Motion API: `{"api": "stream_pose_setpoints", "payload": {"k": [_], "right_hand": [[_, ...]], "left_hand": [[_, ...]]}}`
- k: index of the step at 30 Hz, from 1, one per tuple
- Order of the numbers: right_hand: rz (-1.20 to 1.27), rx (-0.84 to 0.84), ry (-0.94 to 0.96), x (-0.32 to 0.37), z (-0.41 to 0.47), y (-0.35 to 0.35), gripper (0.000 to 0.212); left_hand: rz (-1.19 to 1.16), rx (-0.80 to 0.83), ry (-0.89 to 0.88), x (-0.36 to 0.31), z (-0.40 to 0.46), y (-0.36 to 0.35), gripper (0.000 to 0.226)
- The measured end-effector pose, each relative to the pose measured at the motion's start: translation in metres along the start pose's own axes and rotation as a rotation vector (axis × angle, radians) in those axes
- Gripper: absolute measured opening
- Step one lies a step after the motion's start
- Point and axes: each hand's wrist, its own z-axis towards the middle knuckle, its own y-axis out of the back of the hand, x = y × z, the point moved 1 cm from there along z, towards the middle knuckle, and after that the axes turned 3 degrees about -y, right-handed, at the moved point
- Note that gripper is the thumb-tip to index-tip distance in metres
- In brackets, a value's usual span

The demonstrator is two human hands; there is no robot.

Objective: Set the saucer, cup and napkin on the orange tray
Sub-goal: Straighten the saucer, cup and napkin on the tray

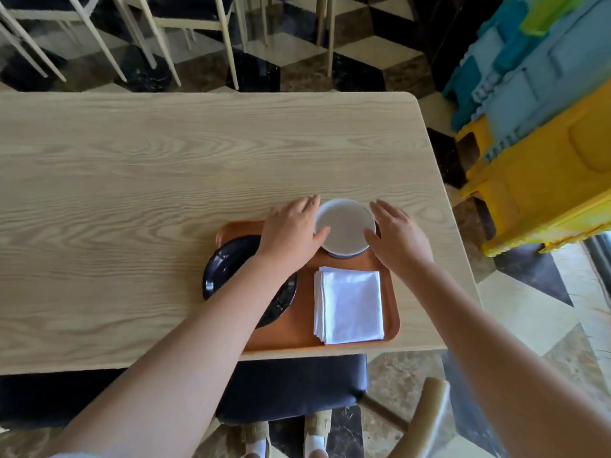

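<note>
An orange tray (297,332) lies at the near edge of the wooden table. A dark glossy saucer (228,262) sits on the tray's left part, half hidden under my left forearm. A folded white napkin stack (348,307) lies on the tray's right front. The cup (345,228), white inside and dark at its base, stands at the tray's far right corner. My left hand (291,231) touches the cup's left side with thumb on the rim. My right hand (398,238) touches its right side. Both hands cup it loosely, fingers apart.
The light wooden table (165,180) stretches left and far. A dark padded chair seat (297,388) sits under the near edge. Stacked yellow and blue plastic crates (542,153) stand at the right. Chair legs (228,38) stand beyond the table's far edge.
</note>
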Motion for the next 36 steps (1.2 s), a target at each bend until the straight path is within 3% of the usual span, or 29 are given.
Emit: {"api": "stream_pose_setpoints", "payload": {"k": [5, 16, 25, 27, 29, 32, 36], "right_hand": [[0.023, 0.014, 0.042, -0.001, 0.003, -0.002, 0.040], [0.284, 0.033, 0.004, -0.002, -0.004, -0.008, 0.037], [0.363, 0.067, 0.049, 0.000, -0.016, -0.009, 0.037], [0.365, 0.056, 0.043, -0.003, -0.022, -0.009, 0.039], [0.370, -0.010, 0.038, -0.010, -0.038, -0.011, 0.038], [0.226, -0.098, 0.117, -0.028, -0.075, -0.017, 0.044], [-0.049, -0.009, 0.405, -0.049, -0.112, -0.036, 0.059]], "left_hand": [[0.058, 0.080, 0.014, -0.006, 0.013, -0.007, 0.044], [-0.338, 0.082, 0.060, 0.013, -0.005, -0.007, 0.046], [-0.361, 0.058, 0.106, 0.013, -0.020, -0.010, 0.048], [-0.351, 0.026, 0.123, 0.009, -0.026, -0.008, 0.051], [-0.298, -0.115, 0.123, 0.005, -0.043, -0.005, 0.051], [-0.186, -0.301, -0.057, -0.010, -0.087, -0.012, 0.039], [0.017, -0.082, -0.362, -0.035, -0.128, -0.047, 0.036]]}}
